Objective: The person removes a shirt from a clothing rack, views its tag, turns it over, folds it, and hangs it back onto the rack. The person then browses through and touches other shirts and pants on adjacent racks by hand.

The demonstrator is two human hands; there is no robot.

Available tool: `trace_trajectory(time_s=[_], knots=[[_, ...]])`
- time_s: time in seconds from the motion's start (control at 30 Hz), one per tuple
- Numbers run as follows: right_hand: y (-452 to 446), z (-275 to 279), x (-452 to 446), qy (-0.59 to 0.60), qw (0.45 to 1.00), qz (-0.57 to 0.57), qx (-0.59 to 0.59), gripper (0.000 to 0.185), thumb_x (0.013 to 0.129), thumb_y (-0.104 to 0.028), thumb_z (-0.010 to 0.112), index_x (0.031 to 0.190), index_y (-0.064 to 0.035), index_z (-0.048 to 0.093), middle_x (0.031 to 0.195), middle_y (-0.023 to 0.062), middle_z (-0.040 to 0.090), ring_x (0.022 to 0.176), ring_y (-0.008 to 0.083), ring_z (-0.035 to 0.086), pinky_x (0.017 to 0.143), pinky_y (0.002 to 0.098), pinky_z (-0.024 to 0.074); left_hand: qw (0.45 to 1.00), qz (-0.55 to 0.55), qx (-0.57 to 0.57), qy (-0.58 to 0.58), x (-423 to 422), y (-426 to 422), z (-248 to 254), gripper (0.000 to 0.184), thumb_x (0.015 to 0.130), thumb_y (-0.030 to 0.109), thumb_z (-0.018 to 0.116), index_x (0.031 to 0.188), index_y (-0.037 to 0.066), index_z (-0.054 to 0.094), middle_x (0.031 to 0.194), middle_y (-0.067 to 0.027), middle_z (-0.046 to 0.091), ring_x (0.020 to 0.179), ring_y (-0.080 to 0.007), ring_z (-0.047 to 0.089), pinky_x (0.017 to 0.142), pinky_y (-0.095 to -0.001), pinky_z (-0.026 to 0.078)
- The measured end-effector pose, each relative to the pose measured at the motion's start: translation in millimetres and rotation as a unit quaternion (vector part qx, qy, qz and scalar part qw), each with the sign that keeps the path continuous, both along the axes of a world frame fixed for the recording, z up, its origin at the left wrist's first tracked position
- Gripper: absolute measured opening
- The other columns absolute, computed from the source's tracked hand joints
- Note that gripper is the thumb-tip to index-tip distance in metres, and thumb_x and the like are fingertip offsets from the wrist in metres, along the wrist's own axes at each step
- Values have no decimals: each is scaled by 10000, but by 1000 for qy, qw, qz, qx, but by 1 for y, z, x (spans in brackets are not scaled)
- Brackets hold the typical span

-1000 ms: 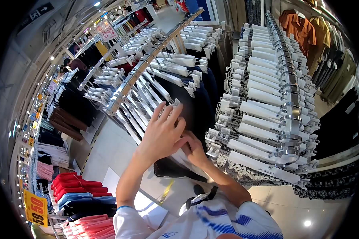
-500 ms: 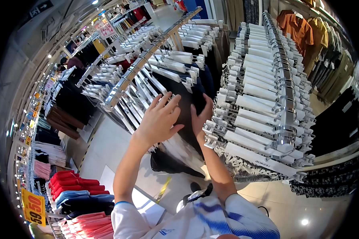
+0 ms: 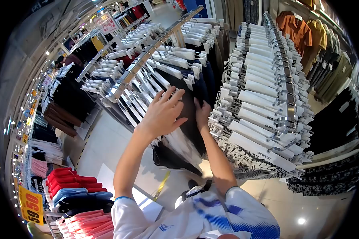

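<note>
My left hand (image 3: pixel 162 113) has its fingers spread over the white clip hangers at the near end of the left rail (image 3: pixel 147 51); nothing shows in its grasp. Dark trousers (image 3: pixel 189 115) hang beside it, to the right. At the right side of these trousers is my right hand (image 3: pixel 202 112), its fingers bent against the dark cloth; the fingertips are partly hidden, so a grip cannot be made out. Below the hands hang pale cloth (image 3: pixel 181 148) and a black garment (image 3: pixel 169 157).
A second rail (image 3: pixel 282 79) with many white hangers and patterned garments stands close on the right. Folded red clothes (image 3: pixel 70 181) and a yellow price sign (image 3: pixel 31 205) are at lower left. An orange shirt (image 3: pixel 295 30) hangs at upper right. A person (image 3: pixel 71 59) is far left.
My right hand has moved from below my left hand over to the right side of the dark trousers. My left hand stays over the hangers with fingers spread.
</note>
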State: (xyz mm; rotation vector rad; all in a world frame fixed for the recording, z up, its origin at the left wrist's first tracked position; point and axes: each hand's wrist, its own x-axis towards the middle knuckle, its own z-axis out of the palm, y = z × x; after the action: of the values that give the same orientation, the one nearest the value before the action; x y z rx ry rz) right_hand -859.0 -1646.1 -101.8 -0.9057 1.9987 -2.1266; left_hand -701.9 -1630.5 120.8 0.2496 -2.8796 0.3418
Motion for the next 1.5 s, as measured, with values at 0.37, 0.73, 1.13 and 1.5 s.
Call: trace_trajectory(time_s=[0.37, 0.73, 1.13, 1.5], knots=[[18, -68, 26, 75, 990, 108, 54, 217, 901, -87, 572, 1083, 25, 614, 976, 122, 678, 885, 193, 629, 791, 324, 477, 1000, -2, -22, 12, -1, -2, -6, 381, 827, 352, 653, 894, -14, 569, 1345, -153, 462, 1280, -362, 408, 1028, -450, 361], [2, -19, -31, -5, 982, 93, 166, 339, 933, -111, 486, 1248, 15, 497, 1185, 155, 565, 1113, 237, 517, 972, 362, 380, 1000, 3, -3, 16, 0, 0, -7, 377, 805, 338, 671, 899, -18, 589, 1344, -170, 463, 1274, -379, 412, 1008, -461, 380], [-3, -50, -5, -29, 988, 106, 109, 370, 945, -165, 485, 1261, 26, 485, 1196, 187, 556, 1132, 270, 516, 996, 363, 371, 1000, -8, 1, 23, 0, -3, -10, 383, 817, 341, 660, 922, -21, 587, 1348, -171, 457, 1275, -381, 402, 1009, -463, 376], [5, -69, 3, -34, 991, 110, 70, 393, 955, -216, 491, 1254, 39, 486, 1183, 215, 559, 1123, 298, 529, 997, 363, 372, 1000, -1, -3, 13, -5, -2, -10, 410, 837, 368, 642, 1015, 1, 598, 1359, -171, 447, 1279, -385, 395, 1016, -482, 366]])
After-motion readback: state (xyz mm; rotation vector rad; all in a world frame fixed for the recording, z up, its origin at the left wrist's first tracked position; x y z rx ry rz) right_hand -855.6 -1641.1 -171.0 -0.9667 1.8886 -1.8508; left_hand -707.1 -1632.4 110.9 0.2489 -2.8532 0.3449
